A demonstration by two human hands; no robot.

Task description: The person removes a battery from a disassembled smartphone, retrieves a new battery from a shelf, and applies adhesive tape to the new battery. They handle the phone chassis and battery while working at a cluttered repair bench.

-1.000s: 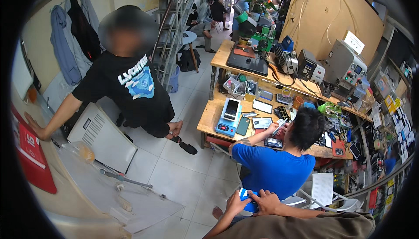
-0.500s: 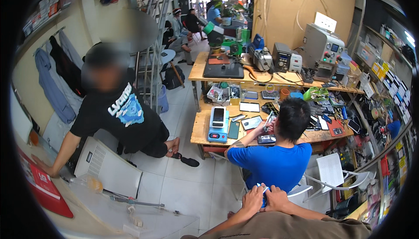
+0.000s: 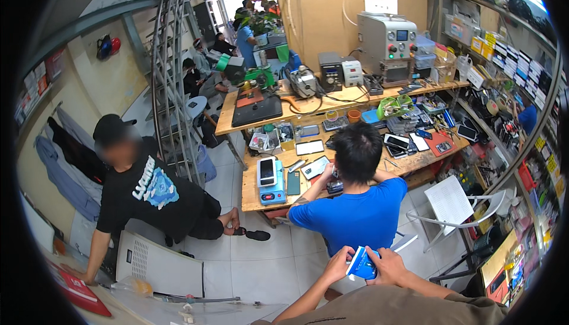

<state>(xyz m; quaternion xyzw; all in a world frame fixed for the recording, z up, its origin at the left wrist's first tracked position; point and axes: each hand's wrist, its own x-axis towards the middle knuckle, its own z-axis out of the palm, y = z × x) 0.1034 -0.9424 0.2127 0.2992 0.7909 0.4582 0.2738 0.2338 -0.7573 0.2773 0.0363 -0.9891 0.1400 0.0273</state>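
Close to my body, low in the picture, I hold a small blue packet with white edges and pale print. My left hand grips its left side, with the thumb near the white upper edge. On the other side, my right hand has its fingers closed on the packet's right part. Whether it is a box or a soft pack I cannot tell. Just beyond my hands sits a co-worker in a blue shirt, bent over the bench with back to me.
A wooden workbench carries phones, tools and a blue heating plate. Machines stand on its upper shelf. To the right is a white chair. At left, a person in black leans on a counter beside a ladder.
The view has turned to the right. The blue packet, mostly covered by my hands before, now shows its broad side between them, and my hands are farther apart.
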